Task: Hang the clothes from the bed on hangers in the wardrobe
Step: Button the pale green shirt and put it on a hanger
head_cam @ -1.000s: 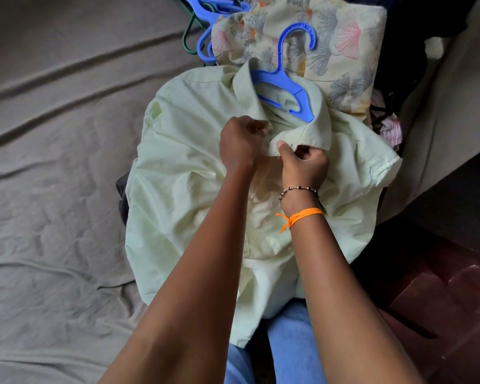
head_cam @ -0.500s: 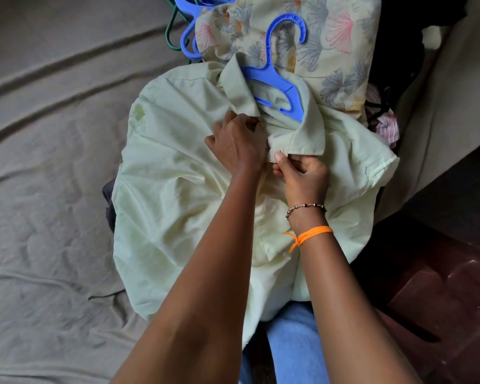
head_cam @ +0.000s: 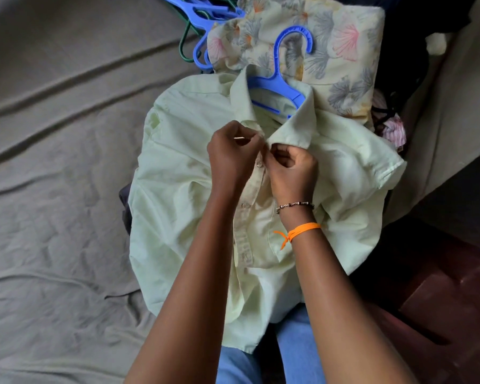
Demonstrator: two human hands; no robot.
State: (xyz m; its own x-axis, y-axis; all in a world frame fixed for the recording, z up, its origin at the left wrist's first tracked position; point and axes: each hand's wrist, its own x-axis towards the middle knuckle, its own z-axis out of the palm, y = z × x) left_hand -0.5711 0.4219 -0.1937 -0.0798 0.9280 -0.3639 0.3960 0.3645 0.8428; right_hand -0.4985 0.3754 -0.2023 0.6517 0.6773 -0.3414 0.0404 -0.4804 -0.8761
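shirt (head_cam: 178, 189), pale green, on blue hanger (head_cam: 277, 87), lying on bed (head_cam: 53, 162) | left hand (head_cam: 233, 156) and right hand (head_cam: 294, 170) pinch placket below collar | risk: button slips, hanger slides out

No text, label, brand, number or sign can be read anywhere in the view. The pale green short-sleeved cotton shirt (head_cam: 183, 206) bears no legible print or tag, the blue plastic hanger (head_cam: 279, 81) inside its collar carries no readable marking, and the cream floral-patterned folded garment (head_cam: 341, 48) behind it shows only printed flowers and leaves, no lettering.
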